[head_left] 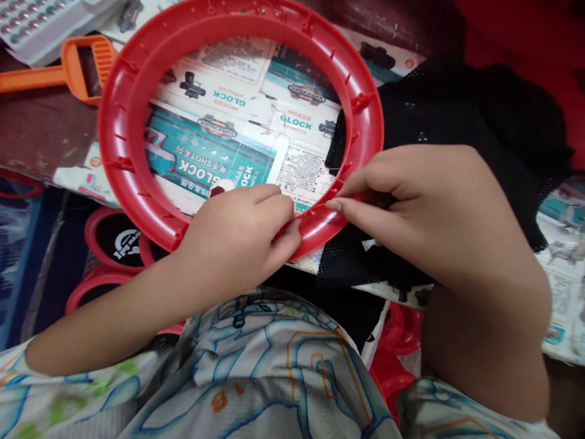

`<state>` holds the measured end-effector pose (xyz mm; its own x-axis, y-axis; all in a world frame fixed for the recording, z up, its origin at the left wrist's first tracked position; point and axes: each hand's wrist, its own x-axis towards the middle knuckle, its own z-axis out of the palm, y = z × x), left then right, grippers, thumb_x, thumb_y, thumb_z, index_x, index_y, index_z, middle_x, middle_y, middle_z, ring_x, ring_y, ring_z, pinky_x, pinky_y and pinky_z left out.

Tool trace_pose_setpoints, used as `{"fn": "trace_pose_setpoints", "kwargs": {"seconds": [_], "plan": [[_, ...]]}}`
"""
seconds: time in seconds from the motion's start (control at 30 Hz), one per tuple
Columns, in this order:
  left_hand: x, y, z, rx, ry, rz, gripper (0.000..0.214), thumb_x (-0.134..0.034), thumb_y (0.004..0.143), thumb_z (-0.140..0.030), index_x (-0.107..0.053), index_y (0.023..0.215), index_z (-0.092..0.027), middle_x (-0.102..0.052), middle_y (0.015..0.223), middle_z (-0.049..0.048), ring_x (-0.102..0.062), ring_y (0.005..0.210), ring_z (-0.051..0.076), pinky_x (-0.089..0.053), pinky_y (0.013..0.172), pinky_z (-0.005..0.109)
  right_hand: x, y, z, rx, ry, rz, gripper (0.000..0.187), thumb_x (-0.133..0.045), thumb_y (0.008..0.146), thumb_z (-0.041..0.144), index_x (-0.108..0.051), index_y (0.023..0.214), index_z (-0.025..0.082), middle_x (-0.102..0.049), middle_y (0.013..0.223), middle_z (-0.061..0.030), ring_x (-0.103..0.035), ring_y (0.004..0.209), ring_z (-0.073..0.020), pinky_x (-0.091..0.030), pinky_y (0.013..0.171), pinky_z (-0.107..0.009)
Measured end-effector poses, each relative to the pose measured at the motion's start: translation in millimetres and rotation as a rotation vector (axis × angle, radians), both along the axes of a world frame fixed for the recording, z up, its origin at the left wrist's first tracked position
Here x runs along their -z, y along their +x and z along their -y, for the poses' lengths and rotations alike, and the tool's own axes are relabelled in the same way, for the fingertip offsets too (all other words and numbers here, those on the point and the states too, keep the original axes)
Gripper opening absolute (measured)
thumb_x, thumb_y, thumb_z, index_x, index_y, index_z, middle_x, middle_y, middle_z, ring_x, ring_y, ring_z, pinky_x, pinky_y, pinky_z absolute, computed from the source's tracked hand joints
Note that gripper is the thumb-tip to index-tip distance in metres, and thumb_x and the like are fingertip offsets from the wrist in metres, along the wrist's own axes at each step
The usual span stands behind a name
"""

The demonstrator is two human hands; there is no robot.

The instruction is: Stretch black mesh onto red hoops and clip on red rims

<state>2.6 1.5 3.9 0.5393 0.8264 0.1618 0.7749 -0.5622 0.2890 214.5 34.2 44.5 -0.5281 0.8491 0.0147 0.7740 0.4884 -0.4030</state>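
Observation:
A large red plastic ring (365, 125), with small pegs along its channel, lies on printed card sheets. My left hand (242, 228) is closed on the near part of the ring, thumb and fingers curled at its rim. At the near right of the ring my right hand (402, 207) pinches thumb and forefinger together at the channel. A thin strand seems to run between the two hands, too fine to make out. Black mesh fabric (457, 122) lies under and beside my right hand, and a piece of it shows inside the ring.
An orange plastic handle piece (70, 76) touches the ring's left side. A white tray of small round pieces (50, 24) stands at the upper left. Several red-rimmed black discs (116, 241) sit below the table edge at left. Red parts (397, 335) lie low at right.

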Motion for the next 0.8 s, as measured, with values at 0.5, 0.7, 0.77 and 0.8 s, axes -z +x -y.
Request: {"fn": "trace_pose_setpoints", "kwargs": {"seconds": [0.5,0.7,0.77,0.8], "plan": [[6.7,-12.8,-3.5,0.139,0.145,0.013,0.031,-0.050,0.093,-0.017,-0.059,0.063,-0.016,-0.054,0.060,0.0026,-0.053,0.055,0.017,-0.034,0.052,0.031,4.5,-3.3,-9.1,0.068,0.009,-0.029,0.038,-0.069,0.082,0.005,-0.046,0.055,0.021,-0.049,0.054,0.0032,-0.048,0.055,-0.0134,-0.029,0.057,-0.033],[7.3,-17.0,-3.5,0.170,0.097,0.015,0.030,-0.049,0.093,-0.016,-0.061,0.067,-0.017,-0.055,0.062,0.0023,-0.055,0.057,0.018,-0.036,0.052,0.031,6.7,1.5,-10.4,0.026,-0.080,-0.097,0.022,-0.071,0.085,0.012,-0.064,0.065,0.019,-0.061,0.064,0.0023,-0.056,0.060,-0.0137,-0.036,0.061,-0.031],[6.4,-16.8,-3.1,0.163,0.092,0.012,0.030,-0.048,0.093,-0.015,-0.061,0.067,-0.017,-0.055,0.062,0.0023,-0.055,0.057,0.018,-0.036,0.052,0.032,6.5,1.7,-10.0,0.045,-0.078,-0.106,0.023,-0.072,0.084,0.011,-0.064,0.064,0.019,-0.062,0.065,0.0021,-0.056,0.061,-0.0136,-0.036,0.061,-0.031],[5.9,-16.6,-2.9,0.157,0.089,0.008,0.030,-0.048,0.093,-0.015,-0.062,0.067,-0.017,-0.055,0.062,0.0025,-0.054,0.057,0.018,-0.035,0.053,0.032,6.3,1.3,-9.8,0.057,-0.081,-0.104,0.024,-0.072,0.084,0.011,-0.064,0.063,0.019,-0.063,0.065,0.0021,-0.056,0.060,-0.0134,-0.036,0.060,-0.031]]}}
